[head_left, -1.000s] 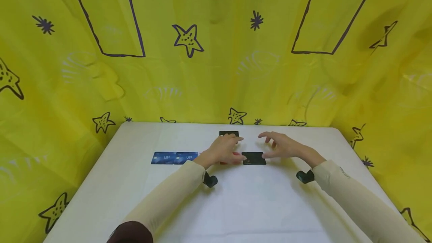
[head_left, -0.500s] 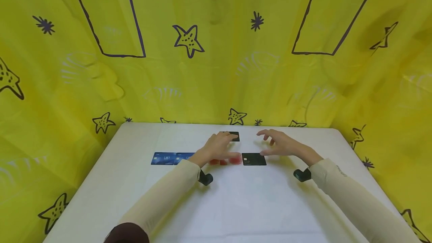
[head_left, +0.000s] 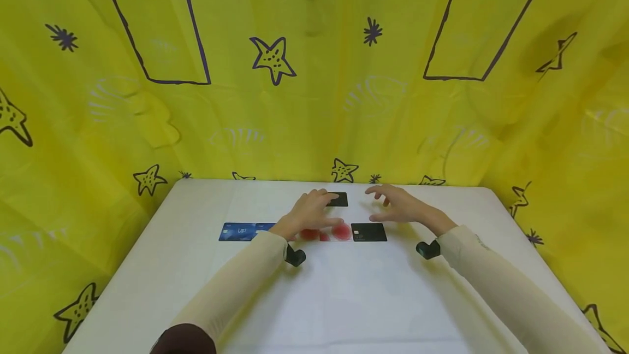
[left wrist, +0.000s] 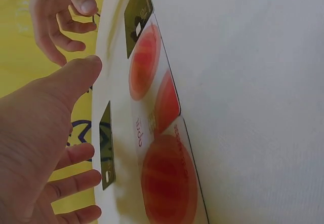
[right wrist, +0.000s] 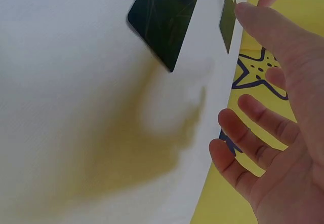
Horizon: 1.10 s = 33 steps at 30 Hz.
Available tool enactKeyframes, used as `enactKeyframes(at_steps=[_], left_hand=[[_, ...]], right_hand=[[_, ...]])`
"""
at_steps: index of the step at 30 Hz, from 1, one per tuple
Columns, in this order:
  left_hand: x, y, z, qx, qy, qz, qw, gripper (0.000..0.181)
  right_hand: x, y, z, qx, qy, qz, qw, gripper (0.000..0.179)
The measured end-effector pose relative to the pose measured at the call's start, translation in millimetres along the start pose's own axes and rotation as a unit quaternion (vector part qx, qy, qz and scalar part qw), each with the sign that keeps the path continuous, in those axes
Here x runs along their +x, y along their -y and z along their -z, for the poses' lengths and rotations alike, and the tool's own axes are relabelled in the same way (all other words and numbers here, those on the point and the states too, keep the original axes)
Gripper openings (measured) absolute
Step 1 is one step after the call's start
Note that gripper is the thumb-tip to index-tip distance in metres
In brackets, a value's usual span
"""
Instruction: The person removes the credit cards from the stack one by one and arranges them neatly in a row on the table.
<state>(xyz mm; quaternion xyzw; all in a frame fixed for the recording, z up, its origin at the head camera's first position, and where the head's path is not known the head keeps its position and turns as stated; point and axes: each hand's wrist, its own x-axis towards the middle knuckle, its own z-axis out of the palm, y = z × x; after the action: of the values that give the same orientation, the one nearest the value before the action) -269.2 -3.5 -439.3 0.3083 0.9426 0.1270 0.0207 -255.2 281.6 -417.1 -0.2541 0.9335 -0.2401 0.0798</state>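
Observation:
My left hand [head_left: 308, 212] hovers with relaxed, spread fingers, its fingertips overlapping the back black card [head_left: 340, 200] in the head view. Below its thumb lie two red-and-white cards [left wrist: 145, 64], side by side in a row and partly hidden in the head view. To their right, the row ends in another black card [head_left: 369, 232] marked VIP. Behind that card is my right hand [head_left: 399, 204], held above the table, fingers loosely bent around nothing. At the row's left end are two blue VIP cards [head_left: 237, 231], the second partly covered by my left wrist.
The cards lie flat on a white table [head_left: 373, 299]. A yellow curtain [head_left: 314, 97] with drawn stars and frames hangs behind its far edge and along both sides. Dark wrist cameras [head_left: 296, 257] sit under both wrists.
My left hand has shifted left and slightly away, uncovering more of the red-and-white cards. My right hand has drifted left and a little farther back. All cards stay where they were.

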Motion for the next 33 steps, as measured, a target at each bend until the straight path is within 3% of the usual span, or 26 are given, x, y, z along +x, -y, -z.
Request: enactKeyframes(at_steps=[6, 17, 25, 33], left_hand=[[0.4, 7.7, -0.1, -0.011, 0.015, 0.028, 0.9994, 0.076], [5.3, 17.8, 2.3, -0.024, 0.012, 0.05, 0.9984, 0.074], [8.4, 22.7, 4.8, -0.035, 0.013, 0.057, 0.9977, 0.072], [11.8, 28.9, 5.0, -0.043, 0.021, 0.077, 0.9959, 0.072]], right_hand=[[15.1, 10.0, -1.6, -0.001, 0.007, -0.005, 1.0, 0.073], [38.4, 24.3, -7.6, -0.002, 0.017, -0.001, 0.9999, 0.068], [53.3, 27.4, -13.5, -0.002, 0.018, -0.026, 0.9995, 0.066], [61.0, 26.3, -15.1, -0.018, 0.009, -0.017, 0.9997, 0.064]])
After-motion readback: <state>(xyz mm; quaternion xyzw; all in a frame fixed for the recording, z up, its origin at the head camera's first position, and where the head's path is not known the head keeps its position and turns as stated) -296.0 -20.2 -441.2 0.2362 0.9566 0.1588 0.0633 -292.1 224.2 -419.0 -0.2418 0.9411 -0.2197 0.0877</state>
